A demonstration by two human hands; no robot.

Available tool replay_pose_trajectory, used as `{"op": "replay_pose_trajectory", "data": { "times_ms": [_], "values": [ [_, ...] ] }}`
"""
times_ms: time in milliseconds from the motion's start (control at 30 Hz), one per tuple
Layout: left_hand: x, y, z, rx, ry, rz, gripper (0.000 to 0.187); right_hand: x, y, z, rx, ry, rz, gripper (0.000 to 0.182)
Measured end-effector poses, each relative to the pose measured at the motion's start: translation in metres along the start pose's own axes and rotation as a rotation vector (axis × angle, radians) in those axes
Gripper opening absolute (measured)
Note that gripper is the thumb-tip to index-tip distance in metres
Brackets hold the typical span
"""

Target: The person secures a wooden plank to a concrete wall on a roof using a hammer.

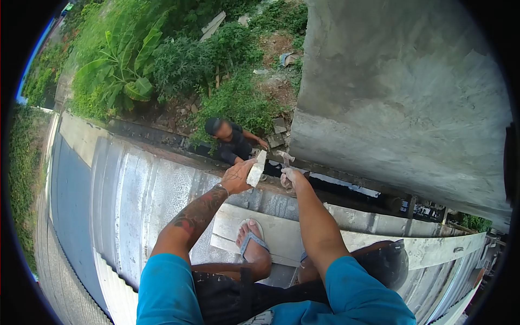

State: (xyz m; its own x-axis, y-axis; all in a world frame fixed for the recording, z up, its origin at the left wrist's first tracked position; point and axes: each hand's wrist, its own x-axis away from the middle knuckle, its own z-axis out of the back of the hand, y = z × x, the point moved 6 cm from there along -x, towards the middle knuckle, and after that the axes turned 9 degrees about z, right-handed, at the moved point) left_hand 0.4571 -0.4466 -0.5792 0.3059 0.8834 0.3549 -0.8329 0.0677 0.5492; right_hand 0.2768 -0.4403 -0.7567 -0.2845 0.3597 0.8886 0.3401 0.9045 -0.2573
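My left hand (238, 177) is closed around a pale, rough-edged piece of block (257, 169), held tilted out in front of me. To its right, my right hand (290, 177) grips a dusty hammer (285, 157), its head pointing up and away from me. A small gap separates the hammer from the block. Both hands are above the roof's edge, beside a narrow dark gap. My sandalled foot (252, 242) rests on a pale plank (281, 222) below them.
A person in dark clothes (235, 143) stands lower down, just beyond the roof edge, one arm near my block. A tall grey plastered wall (401, 92) rises at right. Corrugated roofing (168, 184) spreads at left. Plants (184, 62) and rubble (279, 130) lie beyond.
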Motion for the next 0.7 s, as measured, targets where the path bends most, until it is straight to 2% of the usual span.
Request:
{"op": "replay_pose_trajectory", "data": {
  "times_ms": [100,133,233,267,333,400,500,567,600,700],
  "values": [
    [0.006,-0.018,-0.003,-0.109,0.003,0.097,0.089,-0.003,-0.003,-0.008,-0.112,0.047,-0.037,0.017],
    [0.010,-0.024,-0.002,-0.239,-0.069,0.211,0.088,-0.005,-0.002,-0.009,-0.107,0.018,-0.048,0.016],
    [0.012,-0.028,-0.001,-0.331,-0.283,0.335,0.081,-0.013,0.003,-0.010,-0.130,0.009,-0.073,0.014],
    [0.014,-0.029,-0.003,-0.313,-0.299,0.299,0.072,-0.016,0.004,-0.008,-0.094,0.026,-0.037,0.016],
    [0.017,-0.036,-0.013,-0.284,-0.243,0.231,0.067,-0.024,0.007,-0.002,-0.015,0.058,0.029,0.022],
    [0.022,-0.030,-0.016,-0.298,-0.238,0.222,0.061,-0.056,0.018,0.005,-0.048,-0.005,0.013,0.016],
    [0.029,-0.020,-0.018,-0.274,-0.247,0.212,0.060,-0.038,0.009,-0.020,-0.099,-0.033,-0.034,0.015],
    [0.035,-0.015,-0.020,-0.262,-0.241,0.193,0.058,-0.084,0.024,-0.008,-0.057,-0.082,-0.048,0.014],
    [0.038,-0.010,-0.021,-0.255,-0.246,0.188,0.058,-0.110,0.038,0.004,-0.105,-0.116,-0.143,0.014],
    [0.048,0.004,-0.019,-0.238,-0.270,0.208,0.058,-0.126,0.045,0.018,0.038,-0.012,-0.198,0.015]
  ]
}}
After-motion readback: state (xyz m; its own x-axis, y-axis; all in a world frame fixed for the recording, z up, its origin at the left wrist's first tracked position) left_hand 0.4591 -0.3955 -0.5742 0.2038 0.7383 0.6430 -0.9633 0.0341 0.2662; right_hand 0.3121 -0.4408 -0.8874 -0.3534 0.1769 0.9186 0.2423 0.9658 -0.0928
